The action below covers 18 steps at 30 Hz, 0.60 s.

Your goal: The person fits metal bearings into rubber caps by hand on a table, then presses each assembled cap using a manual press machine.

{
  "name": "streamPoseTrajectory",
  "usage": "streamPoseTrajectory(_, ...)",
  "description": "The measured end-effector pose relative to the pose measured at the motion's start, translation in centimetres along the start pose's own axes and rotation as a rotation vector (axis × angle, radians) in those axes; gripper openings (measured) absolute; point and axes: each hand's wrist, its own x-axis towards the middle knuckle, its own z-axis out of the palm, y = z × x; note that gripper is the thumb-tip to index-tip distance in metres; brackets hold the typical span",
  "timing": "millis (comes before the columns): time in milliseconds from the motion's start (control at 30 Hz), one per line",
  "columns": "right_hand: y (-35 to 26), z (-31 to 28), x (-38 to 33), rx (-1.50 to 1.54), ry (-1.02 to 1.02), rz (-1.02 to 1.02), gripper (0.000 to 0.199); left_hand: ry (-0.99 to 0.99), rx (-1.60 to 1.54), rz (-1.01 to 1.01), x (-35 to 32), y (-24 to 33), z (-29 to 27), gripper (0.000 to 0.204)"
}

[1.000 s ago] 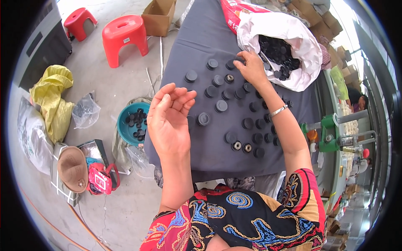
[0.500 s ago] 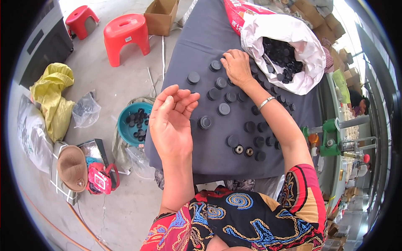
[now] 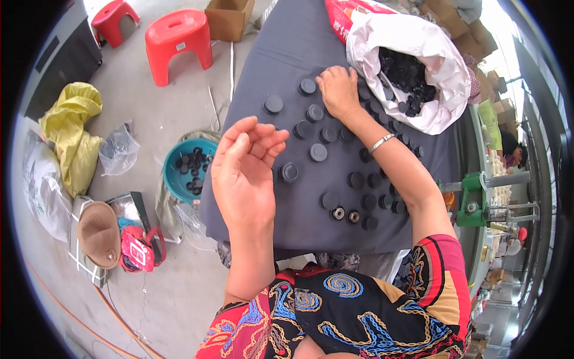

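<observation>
Discs (image 3: 317, 152), black and round, several looking stacked, lay scattered over the dark grey cloth-covered surface (image 3: 281, 54), from upper centre down to lower centre of the frame. Two pieces with bright metal centres (image 3: 353, 216) sat side by side at the lower centre, black discs close around them.

Right hand (image 3: 338, 93): upper centre, back upward, fingers bent down toward the cloth. Tips partly hidden; could not tell whether they were clamped on a disc. One disc stood just beside the hand on its left, others near on its right. Silver bracelet (image 3: 381, 142) at the wrist.

Left hand (image 3: 244, 179): centre-left, raised, palm showing, fingers loosely curled, thumb apart from their tips. A disc stood just right of the palm; another was mostly hidden behind the fingertips.

White sack (image 3: 430, 36), upper right, lay mouth open, with a heap of black pieces (image 3: 406, 75) inside. Teal basin (image 3: 169, 182), left of the surface, held more small black pieces (image 3: 194, 164).

Around: red stool (image 3: 179, 36) and cardboard box (image 3: 230, 21) toward the upper left; yellow sack (image 3: 69, 134) at far left; brown hat (image 3: 98, 233) at lower left; green metal fitting (image 3: 472, 200) at right.
</observation>
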Motion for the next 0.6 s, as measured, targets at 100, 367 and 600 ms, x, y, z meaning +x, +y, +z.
streamPoseTrajectory(100, 0.2, 0.0, -0.1, 0.032, 0.133, -0.105, 0.022, 0.014, 0.027, 0.020, -0.2, 0.0, 0.2, 0.024)
streamPoseTrajectory(367, 3.1, -11.7, -2.7, 0.658, 0.317, 0.366, 0.029, -0.016, 0.018, 0.022, -0.1, 0.5, -0.1, 0.024)
streamPoseTrajectory(600, -1.1, -20.6, -18.6, 0.581, 0.344, 0.429, 0.017, -0.052, 0.049, 0.071, -0.3, 0.4, 0.8, 0.025)
